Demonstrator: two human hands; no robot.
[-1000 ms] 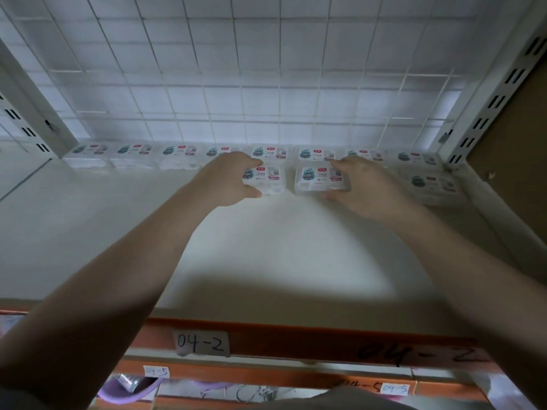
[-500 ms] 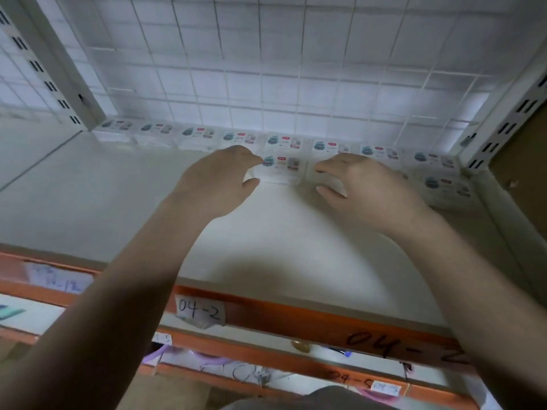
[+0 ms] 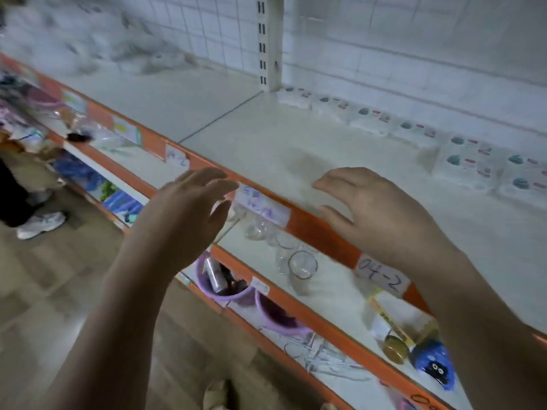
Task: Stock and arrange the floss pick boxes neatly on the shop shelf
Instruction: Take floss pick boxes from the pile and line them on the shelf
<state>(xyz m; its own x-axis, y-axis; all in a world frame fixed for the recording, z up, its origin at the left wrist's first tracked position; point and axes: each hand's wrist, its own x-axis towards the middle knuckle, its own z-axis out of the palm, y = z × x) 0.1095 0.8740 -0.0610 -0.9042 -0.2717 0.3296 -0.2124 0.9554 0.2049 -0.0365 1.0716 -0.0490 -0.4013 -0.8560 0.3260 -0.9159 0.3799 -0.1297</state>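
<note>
Now the left hand [image 3: 189, 214] hangs off the shelf [image 3: 296, 149] edge, fingers spread and empty; the right hand [image 3: 379, 214], also splayed and empty, hovers over the edge. Beyond its fingertips the boxes [image 3: 467, 161] line the back; a careless reach could knock them crooked.

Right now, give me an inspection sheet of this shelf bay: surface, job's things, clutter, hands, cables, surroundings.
Surface: white shelf board, mostly bare, orange front edge with handwritten label 04-2.
Job's things: floss pick boxes lined along the back mesh; a second row begun at the right end.
Clutter: nothing seen on this shelf.
Hands: left hand and right hand both open, empty, near the front edge.
Cables: nothing seen.
Surroundings: lower shelf holds glass cups and purple tubs; another person's shoe on the floor, left.
</note>
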